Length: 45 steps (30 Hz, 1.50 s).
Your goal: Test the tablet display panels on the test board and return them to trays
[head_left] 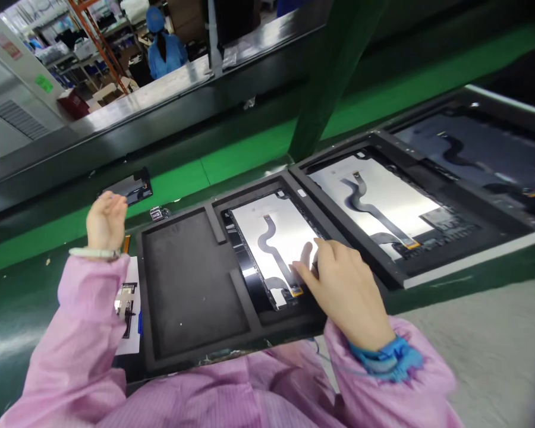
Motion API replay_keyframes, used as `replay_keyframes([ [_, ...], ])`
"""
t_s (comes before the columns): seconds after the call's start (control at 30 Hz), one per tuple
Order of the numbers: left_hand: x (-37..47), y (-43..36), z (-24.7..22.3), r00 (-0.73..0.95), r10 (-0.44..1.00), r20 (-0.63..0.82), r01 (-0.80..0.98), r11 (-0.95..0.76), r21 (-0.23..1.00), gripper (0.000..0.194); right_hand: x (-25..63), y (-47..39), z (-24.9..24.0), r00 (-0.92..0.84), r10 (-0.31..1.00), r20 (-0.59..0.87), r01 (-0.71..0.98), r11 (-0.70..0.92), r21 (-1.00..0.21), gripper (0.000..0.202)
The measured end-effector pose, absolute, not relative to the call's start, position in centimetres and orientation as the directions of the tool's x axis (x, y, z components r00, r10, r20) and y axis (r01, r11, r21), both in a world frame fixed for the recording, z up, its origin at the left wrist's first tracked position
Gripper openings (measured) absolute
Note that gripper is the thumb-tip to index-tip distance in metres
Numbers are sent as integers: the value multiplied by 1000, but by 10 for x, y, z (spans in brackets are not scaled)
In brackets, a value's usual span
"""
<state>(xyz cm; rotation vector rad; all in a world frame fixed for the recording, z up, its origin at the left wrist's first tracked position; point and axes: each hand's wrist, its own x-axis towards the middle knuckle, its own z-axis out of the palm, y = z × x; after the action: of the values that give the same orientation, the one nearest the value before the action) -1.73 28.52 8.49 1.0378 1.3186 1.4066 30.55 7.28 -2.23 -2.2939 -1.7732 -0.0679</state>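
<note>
A silver display panel with a dark wavy flex cable (274, 249) lies in the right pocket of a black foam tray (191, 285). Over its lower right edge is my right hand (350, 288), thumb and forefinger bent close together; whether something small is between them is hidden. My left hand (106, 221) is raised beyond the tray's left side, palm up with fingers loosely curled apart, holding nothing. A small dark panel (136, 187) lies just behind it. Below the left hand, a white sheet (134, 297) with a small part on it is partly covered by my sleeve.
To the right, a second foam tray holds another silver panel (383, 208), and a darker panel (481, 154) lies farther right. A small metal piece (158, 214) sits behind the near tray. A green post (334, 77) rises behind the trays. A person in blue (166, 53) is far back.
</note>
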Motion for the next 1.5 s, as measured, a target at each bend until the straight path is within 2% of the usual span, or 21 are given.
replay_keyframes([
  [0.07, -4, 255, 73, -29, 997, -76, -69, 74, 995, 16, 307, 79, -23, 311, 938, 150, 947, -292, -135, 45],
  [0.1, 6, 238, 65, 144, 977, -157, 16, 157, 988, 25, 307, 81, -23, 327, 935, 138, 941, -309, -138, 45],
  [0.17, 28, 206, 45, 382, 868, -317, 211, 252, 945, 37, 306, 84, -22, 354, 928, 112, 928, -334, -164, 46],
  [0.23, 53, 183, 27, 479, 782, -400, 336, 258, 906, 41, 305, 84, -23, 386, 919, 86, 909, -363, -204, 46],
  [0.33, 84, 171, 12, 433, 766, -474, 396, 311, 864, 60, 303, 79, -28, 403, 910, 101, 893, -367, -260, 50],
  [0.43, 103, 171, 12, 367, 768, -525, 333, 418, 845, 80, 295, 71, -36, 348, 917, 194, 916, -288, -279, 68],
  [0.5, 109, 171, 14, 337, 768, -545, 289, 467, 836, 85, 287, 67, -40, 267, 935, 233, 940, -199, -277, 79],
  [0.57, 111, 170, 16, 324, 770, -549, 266, 482, 835, 84, 279, 66, -40, 198, 956, 216, 955, -138, -264, 80],
  [0.7, 110, 166, 15, 341, 773, -535, 230, 483, 845, 82, 265, 70, -29, 139, 977, 164, 979, -111, -169, 71],
  [0.97, 119, 156, 9, 389, 765, -514, 166, 490, 856, 88, 248, 79, 13, -35, 982, 185, 996, 18, 91, 65],
  [1.17, 114, 147, 5, 429, 782, -453, 215, 398, 892, 85, 274, 72, 30, 80, 958, 276, 987, -115, 111, 57],
  [1.27, 86, 116, 8, 528, 782, -332, 390, 124, 912, 85, 292, 68, 31, 186, 963, 197, 977, -203, 72, 48],
  [1.33, 60, 90, 8, 629, 714, -307, 522, -96, 847, 89, 298, 64, 36, 264, 957, 122, 964, -267, 9, 44],
  [1.4, 35, 69, 2, 667, 654, -358, 614, -210, 761, 89, 297, 58, 45, 307, 948, 88, 952, -303, -52, 43],
  [1.5, 4, 59, -11, 653, 680, -334, 659, -292, 693, 89, 283, 44, 62, 294, 937, 191, 951, -266, -160, 44],
])
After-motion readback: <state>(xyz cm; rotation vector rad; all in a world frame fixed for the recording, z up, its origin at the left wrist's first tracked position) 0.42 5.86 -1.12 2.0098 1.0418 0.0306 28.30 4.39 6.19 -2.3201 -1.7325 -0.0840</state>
